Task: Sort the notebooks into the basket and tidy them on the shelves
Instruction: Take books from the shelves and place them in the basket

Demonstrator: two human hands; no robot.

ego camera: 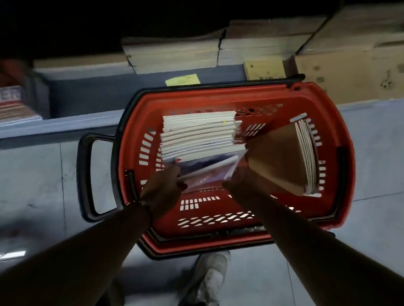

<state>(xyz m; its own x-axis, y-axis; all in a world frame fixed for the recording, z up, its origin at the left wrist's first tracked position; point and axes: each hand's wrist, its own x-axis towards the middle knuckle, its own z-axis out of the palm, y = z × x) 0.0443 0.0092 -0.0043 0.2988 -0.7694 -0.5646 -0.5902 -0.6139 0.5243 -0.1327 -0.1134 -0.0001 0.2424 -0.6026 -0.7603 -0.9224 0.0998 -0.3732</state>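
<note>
The left hand [164,186] reaches into the red basket [341,129] and pinches the near edge of a glossy notebook [207,171] that leans against a row of white-edged notebooks [197,133] standing on edge in the basket's left half. The right hand [244,182] grips the near corner of a bundle of brown-covered notebooks [284,156], tilted toward the basket's right wall, its fingers hidden behind the bundle. The sorting looks well under way, since two groups already sit in the basket, apart from each other. The shelf [86,89] beyond the basket holds stacked packs [174,53] and cardboard boxes [355,68]; tidying there appears yet to be done. A white shoe [211,275] stands on the floor below.
</note>
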